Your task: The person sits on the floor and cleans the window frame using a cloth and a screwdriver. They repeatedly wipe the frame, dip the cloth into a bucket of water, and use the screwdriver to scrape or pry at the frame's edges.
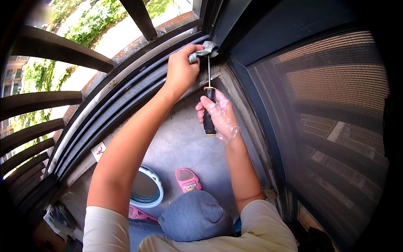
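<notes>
My left hand [183, 67] is closed on a grey-white cloth [204, 51] in the corner where the window track meets the dark frame. In my right hand [219, 115], which wears a clear plastic glove, is a screwdriver [209, 111] with a black and yellow handle. Its metal shaft points up, away from me, and the tip reaches the cloth, where it is hidden. Dark sliding-window rails [126, 98] run from that corner down to the left, under my left forearm.
Dark railing bars [69, 52] stand beyond the track on the left. A mesh screen panel [327, 117] fills the right side. Below are a blue-rimmed basin [158, 185], a pink slipper [187, 178] and grey floor [180, 143]. A bag-like bundle [63, 220] lies at lower left.
</notes>
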Demonstrator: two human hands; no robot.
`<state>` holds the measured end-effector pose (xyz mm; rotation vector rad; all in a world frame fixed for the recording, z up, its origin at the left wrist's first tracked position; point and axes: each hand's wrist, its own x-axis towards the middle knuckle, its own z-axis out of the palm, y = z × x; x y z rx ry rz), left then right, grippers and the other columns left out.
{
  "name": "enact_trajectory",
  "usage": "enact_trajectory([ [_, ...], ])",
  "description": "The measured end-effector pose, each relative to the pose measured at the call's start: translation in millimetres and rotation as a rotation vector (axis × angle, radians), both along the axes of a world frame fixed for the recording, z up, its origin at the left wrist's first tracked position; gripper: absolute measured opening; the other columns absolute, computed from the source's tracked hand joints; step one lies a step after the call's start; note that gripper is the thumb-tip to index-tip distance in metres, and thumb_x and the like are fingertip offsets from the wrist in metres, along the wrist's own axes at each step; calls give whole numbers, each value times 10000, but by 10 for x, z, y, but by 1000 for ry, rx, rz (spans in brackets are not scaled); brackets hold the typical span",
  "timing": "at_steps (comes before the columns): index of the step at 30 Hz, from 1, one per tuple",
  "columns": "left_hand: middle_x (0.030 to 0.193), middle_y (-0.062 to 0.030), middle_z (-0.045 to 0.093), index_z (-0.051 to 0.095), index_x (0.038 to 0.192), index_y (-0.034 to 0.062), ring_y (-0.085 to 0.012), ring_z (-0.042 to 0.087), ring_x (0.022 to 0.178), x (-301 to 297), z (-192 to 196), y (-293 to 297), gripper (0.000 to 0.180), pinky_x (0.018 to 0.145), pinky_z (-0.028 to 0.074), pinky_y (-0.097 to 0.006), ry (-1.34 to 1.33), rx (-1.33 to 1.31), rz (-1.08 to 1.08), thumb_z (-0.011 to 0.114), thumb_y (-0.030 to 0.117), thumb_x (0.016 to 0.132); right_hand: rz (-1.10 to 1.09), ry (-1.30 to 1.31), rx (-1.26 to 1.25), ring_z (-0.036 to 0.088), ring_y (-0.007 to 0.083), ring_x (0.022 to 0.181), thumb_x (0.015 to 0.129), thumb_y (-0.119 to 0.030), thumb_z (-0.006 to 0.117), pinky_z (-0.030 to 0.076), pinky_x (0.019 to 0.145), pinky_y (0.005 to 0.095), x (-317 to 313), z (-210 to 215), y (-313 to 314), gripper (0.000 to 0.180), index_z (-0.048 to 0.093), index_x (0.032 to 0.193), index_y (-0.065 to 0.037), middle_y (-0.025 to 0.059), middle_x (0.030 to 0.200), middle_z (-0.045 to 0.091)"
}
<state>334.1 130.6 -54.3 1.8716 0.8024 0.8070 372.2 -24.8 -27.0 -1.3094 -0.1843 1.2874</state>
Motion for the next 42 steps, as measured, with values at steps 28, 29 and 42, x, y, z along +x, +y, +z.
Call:
enact_trajectory([
  [28, 1252, -98, 510, 550, 965, 49, -289, 637, 748, -43, 120, 106, 209, 642, 515, -372, 529, 626, -464, 552, 38, 756, 29, 359, 50, 561, 163, 665, 904, -160, 572, 474, 561, 254, 467, 603, 122, 507, 291, 1305, -28, 137, 873, 583],
  [29, 1274, -99, 498, 539, 978, 47, -303, 634, 742, -44, 137, 103, 224, 630, 514, -372, 511, 628, -459, 548, 31, 755, 37, 244, 37, 563, 163, 676, 898, -147, 575, 477, 578, 257, 405, 675, 113, 548, 264, 1334, -33, 142, 895, 580],
  [42, 1266, -156, 471, 506, 1108, 51, -311, 629, 812, -284, 32, -85, 370, 719, 500, -402, 435, 502, -316, 548, 42, 740, 151, -825, -166, 601, 131, 725, 770, 24, 624, 499, 668, 245, 221, 1094, -103, 501, 491, 1251, -20, 160, 1101, 558],
])
